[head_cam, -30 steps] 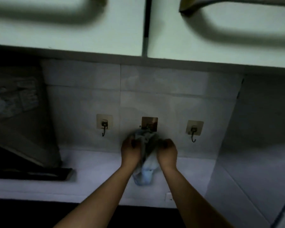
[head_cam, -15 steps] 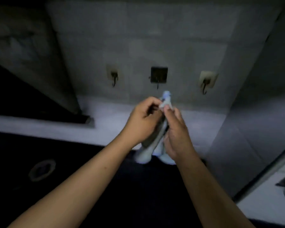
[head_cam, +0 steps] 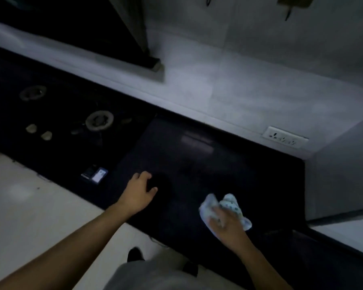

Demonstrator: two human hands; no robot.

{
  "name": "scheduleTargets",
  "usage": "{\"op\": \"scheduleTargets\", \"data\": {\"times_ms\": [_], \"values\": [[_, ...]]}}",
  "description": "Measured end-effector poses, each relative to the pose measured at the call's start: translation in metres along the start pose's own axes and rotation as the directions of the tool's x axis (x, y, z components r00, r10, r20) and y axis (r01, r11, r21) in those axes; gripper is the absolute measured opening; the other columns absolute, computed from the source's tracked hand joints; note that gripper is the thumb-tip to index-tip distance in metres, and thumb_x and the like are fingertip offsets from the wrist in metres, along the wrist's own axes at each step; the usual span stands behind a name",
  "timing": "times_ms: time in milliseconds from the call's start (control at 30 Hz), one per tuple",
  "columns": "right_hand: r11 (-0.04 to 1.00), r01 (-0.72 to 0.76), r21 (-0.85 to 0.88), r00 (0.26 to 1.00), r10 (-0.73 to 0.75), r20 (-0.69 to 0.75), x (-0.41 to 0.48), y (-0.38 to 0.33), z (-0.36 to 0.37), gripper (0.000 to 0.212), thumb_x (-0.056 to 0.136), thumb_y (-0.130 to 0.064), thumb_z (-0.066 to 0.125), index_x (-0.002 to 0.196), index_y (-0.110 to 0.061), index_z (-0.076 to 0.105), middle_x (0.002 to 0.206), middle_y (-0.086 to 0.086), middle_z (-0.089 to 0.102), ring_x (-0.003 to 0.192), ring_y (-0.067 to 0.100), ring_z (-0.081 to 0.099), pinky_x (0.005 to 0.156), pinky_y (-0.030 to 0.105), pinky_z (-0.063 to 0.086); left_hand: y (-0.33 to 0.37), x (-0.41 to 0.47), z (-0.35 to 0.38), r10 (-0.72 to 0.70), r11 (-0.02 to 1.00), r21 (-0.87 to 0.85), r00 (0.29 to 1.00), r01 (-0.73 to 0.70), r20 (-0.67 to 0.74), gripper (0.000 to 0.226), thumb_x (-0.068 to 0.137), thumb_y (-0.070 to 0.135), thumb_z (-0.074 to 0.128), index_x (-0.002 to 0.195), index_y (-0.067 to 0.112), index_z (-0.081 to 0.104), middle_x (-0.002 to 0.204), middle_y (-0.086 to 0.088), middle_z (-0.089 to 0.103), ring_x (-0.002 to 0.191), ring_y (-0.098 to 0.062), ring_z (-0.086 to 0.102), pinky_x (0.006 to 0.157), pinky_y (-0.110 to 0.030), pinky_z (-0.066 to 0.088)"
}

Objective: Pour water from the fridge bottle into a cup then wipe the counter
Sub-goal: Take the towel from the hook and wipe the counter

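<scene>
Right hand (head_cam: 228, 226) apparently clutching cloth (head_cam: 228, 206)

Dark object (head_cam: 160, 185) by the left hand (head_cam: 137, 194) — lost in shadow, shape unreadable.

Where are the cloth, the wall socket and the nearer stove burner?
cloth (head_cam: 232, 205): head view, dotted upper fold above the right hand.
wall socket (head_cam: 285, 139): head view, middle of its white plate.
nearer stove burner (head_cam: 99, 120): head view, its round ring.

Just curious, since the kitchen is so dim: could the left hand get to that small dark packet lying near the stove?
Probably yes. The left hand is empty, and only bare dark counter lies between it and the packet.
</scene>
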State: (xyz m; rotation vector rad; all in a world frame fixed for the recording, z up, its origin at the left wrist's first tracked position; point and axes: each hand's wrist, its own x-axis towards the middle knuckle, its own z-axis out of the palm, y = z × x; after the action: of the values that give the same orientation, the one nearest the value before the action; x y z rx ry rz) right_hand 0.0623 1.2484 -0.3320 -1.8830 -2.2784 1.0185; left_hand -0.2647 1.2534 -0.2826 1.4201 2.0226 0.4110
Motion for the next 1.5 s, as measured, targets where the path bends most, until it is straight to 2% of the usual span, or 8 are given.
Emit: {"op": "scheduleTargets", "data": {"times_ms": [100, 267, 533, 867, 1067, 1300, 1433, 1500], "values": [[0.988, 0.009, -0.154, 0.993, 0.009, 0.114, -0.014, 0.017, 0.046, 0.078, 0.090, -0.069, 0.047, 0.155, -0.042, 0.016, 0.165, -0.003, -0.008, 0.152, 0.028, -0.006, 0.120, 0.055, 0.013, -0.045, 0.003, 0.023, -0.021, 0.973, 0.230, 0.999, 0.014, 0.028, 0.061, 0.092, 0.045, 0.064, 0.142, 0.019, 0.042, 0.141, -0.014, 0.045, 0.123, -0.036, 0.048, 0.102, -0.046, 0.044], [0.999, -0.039, -0.013, 0.974, 0.035, -0.222, -0.010, 0.001, 0.057, 0.073, 0.091, -0.057, 0.053, 0.151, -0.020, 0.037, 0.153, 0.022, 0.035, 0.140, 0.044, 0.033, 0.106, 0.065, 0.036, -0.097, 0.032, 0.036, 0.159, 0.878, 0.445, 0.985, -0.175, 0.074, 0.067, 0.092, 0.052, 0.054, 0.147, 0.015, 0.041, 0.159, -0.019, 0.032, 0.145, -0.043, 0.027, 0.117, -0.059, 0.023], [0.912, -0.409, 0.044, 0.858, 0.400, -0.322, 0.007, -0.034, 0.102, 0.086, 0.084, -0.072, 0.051, 0.154, -0.046, 0.008, 0.164, 0.019, -0.010, 0.149, 0.045, -0.007, 0.114, 0.068, 0.010, -0.153, 0.074, 0.038, 0.314, 0.805, 0.487, 0.940, -0.340, 0.136, 0.077, 0.091, 0.064, 0.039, 0.148, 0.011, 0.038, 0.157, -0.022, 0.035, 0.145, -0.042, 0.029, 0.117, -0.061, 0.017], [0.843, -0.536, 0.044, 0.762, 0.506, -0.405, 0.116, 0.012, 0.051, 0.093, 0.066, -0.088, 0.040, 0.147, -0.048, 0.017, 0.164, 0.023, 0.000, 0.148, 0.047, -0.001, 0.112, 0.073, 0.002, -0.170, 0.085, 0.053, 0.352, 0.795, 0.518, 0.935, -0.315, 0.028, 0.079, 0.088, 0.069, 0.042, 0.150, 0.020, 0.036, 0.160, -0.012, 0.033, 0.148, -0.034, 0.025, 0.119, -0.055, 0.015], [0.925, 0.024, -0.379, 0.990, -0.073, -0.117, 0.189, -0.102, 0.097, 0.104, 0.064, -0.086, 0.044, 0.154, -0.039, 0.021, 0.161, 0.025, 0.007, 0.148, 0.047, 0.003, 0.114, 0.066, 0.006, -0.165, 0.082, 0.050, 0.355, 0.830, 0.464, 0.935, -0.310, -0.011, 0.067, 0.092, 0.056, 0.040, 0.148, 0.020, 0.040, 0.160, -0.013, 0.035, 0.148, -0.034, 0.027, 0.120, -0.054, 0.015], [0.723, 0.603, -0.337, 0.788, -0.607, 0.106, 0.179, -0.140, 0.111, 0.077, 0.077, -0.058, 0.069, 0.145, -0.029, 0.048, 0.158, 0.022, 0.028, 0.147, 0.042, 0.018, 0.118, 0.057, 0.015, -0.160, 0.079, 0.046, 0.360, 0.842, 0.443, 0.932, -0.309, -0.034, 0.069, 0.087, 0.047, 0.041, 0.146, 0.012, 0.044, 0.158, -0.016, 0.039, 0.146, -0.035, 0.032, 0.119, -0.054, 0.020], [0.953, 0.132, -0.272, 0.966, -0.185, -0.182, 0.145, -0.011, 0.038, 0.058, 0.084, -0.045, 0.062, 0.138, -0.027, 0.053, 0.150, 0.018, 0.035, 0.133, 0.043, 0.041, 0.109, 0.045, 0.037, -0.163, 0.081, 0.048, 0.339, 0.836, 0.464, 0.941, -0.292, -0.018, 0.067, 0.090, 0.053, 0.040, 0.147, 0.017, 0.041, 0.160, -0.012, 0.035, 0.148, -0.033, 0.028, 0.120, -0.052, 0.015], [0.964, -0.066, -0.257, 0.960, -0.009, -0.280, 0.077, 0.066, 0.029, 0.064, 0.093, -0.053, 0.045, 0.147, -0.019, 0.043, 0.155, 0.020, 0.028, 0.142, 0.038, 0.029, 0.115, 0.038, 0.027, -0.163, 0.081, 0.049, 0.328, 0.835, 0.470, 0.945, -0.286, -0.009, 0.068, 0.090, 0.054, 0.041, 0.147, 0.018, 0.040, 0.160, -0.012, 0.034, 0.148, -0.032, 0.027, 0.120, -0.053, 0.015]]}}
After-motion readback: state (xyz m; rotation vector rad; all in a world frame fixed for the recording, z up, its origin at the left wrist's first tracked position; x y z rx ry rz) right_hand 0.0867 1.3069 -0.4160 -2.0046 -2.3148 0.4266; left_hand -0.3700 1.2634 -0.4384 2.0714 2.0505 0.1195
